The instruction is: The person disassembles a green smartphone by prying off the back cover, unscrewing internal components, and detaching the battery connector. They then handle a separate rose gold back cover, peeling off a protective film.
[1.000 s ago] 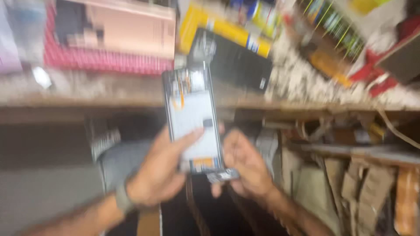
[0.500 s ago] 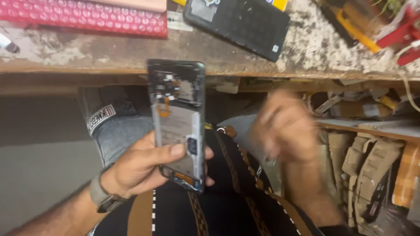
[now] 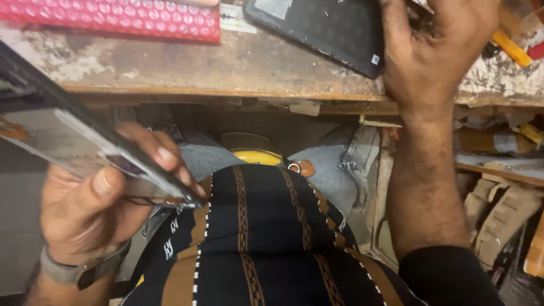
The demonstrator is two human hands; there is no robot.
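While the right hand (image 3: 436, 51) rests spread on the workbench (image 3: 226, 65), the left hand's (image 3: 90, 209) grip clamps the opened phone (image 3: 68, 141).

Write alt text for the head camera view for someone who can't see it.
A person's left hand holds an opened phone over their lap, while the right hand reaches onto a worn wooden workbench beside a black panel and red bubble wrap.

Your right hand (image 3: 433, 54) has bare bench (image 3: 226, 62) along the front edge to pass over, hemmed behind by the red wrap (image 3: 113, 17) and black tablet (image 3: 323, 28) it touches.
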